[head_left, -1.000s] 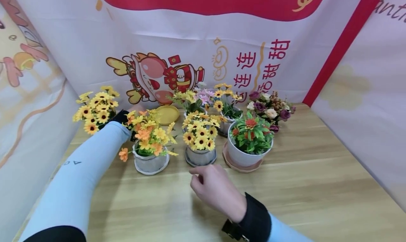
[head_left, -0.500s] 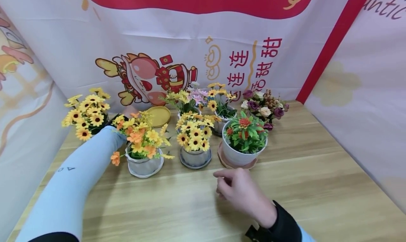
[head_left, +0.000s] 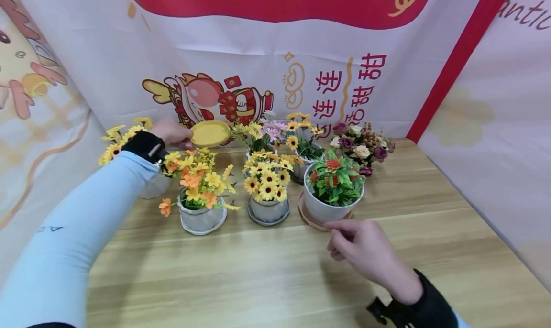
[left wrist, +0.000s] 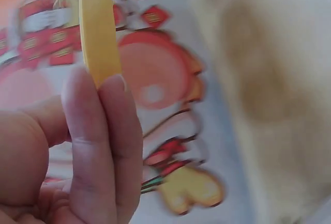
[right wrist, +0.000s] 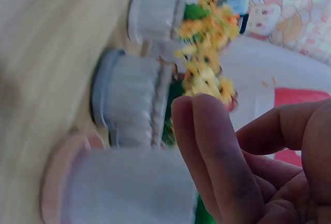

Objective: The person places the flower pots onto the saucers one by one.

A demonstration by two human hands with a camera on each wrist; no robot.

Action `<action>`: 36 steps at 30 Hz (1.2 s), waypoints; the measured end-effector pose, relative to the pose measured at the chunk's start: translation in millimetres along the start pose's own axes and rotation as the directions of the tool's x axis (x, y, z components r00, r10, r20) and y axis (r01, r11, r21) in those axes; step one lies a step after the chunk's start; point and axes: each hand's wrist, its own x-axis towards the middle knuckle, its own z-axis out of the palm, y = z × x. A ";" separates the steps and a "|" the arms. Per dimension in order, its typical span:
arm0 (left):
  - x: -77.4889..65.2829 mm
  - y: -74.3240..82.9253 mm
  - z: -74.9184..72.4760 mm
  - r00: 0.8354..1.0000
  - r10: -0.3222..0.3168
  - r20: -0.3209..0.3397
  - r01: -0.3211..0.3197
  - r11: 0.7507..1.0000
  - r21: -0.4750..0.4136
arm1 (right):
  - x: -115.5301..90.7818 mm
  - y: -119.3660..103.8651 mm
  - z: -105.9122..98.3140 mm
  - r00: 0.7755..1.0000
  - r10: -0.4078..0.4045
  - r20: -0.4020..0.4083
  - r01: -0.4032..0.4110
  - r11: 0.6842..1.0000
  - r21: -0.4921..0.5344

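My left hand (head_left: 172,131) pinches the edge of a yellow saucer (head_left: 211,133), raised off the table behind the orange-and-yellow potted flowers (head_left: 199,180). In the left wrist view the saucer (left wrist: 101,32) shows edge-on, rising from between the fingertips. My right hand (head_left: 366,249) hovers in front of the white pot (head_left: 329,203) with green leaves and red blooms, fingers loosely curled, holding nothing. In the right wrist view that same white pot (right wrist: 124,188) lies beside the fingers (right wrist: 222,146).
Yellow daisies in a grey pot (head_left: 269,211) stand in the middle. Behind are lilac flowers (head_left: 273,129), another yellow-flowered pot (head_left: 301,168) and purple-and-cream roses (head_left: 361,151). A pot (head_left: 155,187) stands behind my left forearm. The printed cloth backdrop (head_left: 241,41) rises behind the table (head_left: 275,280).
The yellow saucer has left the table; my left hand has come up from behind the orange-and-yellow flowers and now holds it. My right hand has drifted right.
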 end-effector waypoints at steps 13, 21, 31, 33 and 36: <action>-77.9 90.0 -15.8 0.995 0.090 0.032 -0.087 0.993 -0.078 | -10.6 -5.3 -71.7 0.988 -0.089 -0.128 0.070 0.986 -0.149; -115.7 152.2 46.2 0.972 0.201 0.123 -0.207 0.978 0.039 | 20.3 -15.4 -103.2 0.989 -0.104 -0.101 0.095 0.991 -0.097; -126.7 229.0 123.3 0.926 0.282 0.251 -0.282 0.959 -0.037 | 71.2 -19.5 -150.5 0.989 0.041 -0.140 -0.041 0.999 0.003; -126.9 237.6 136.8 0.920 0.283 0.272 -0.287 0.958 -0.029 | 77.9 -16.0 -158.0 0.992 0.061 -0.111 -0.059 0.998 0.022; -127.2 246.4 156.8 0.912 0.277 0.304 -0.282 0.959 -0.027 | 82.8 -8.9 -167.8 0.993 0.090 -0.077 -0.087 0.995 0.048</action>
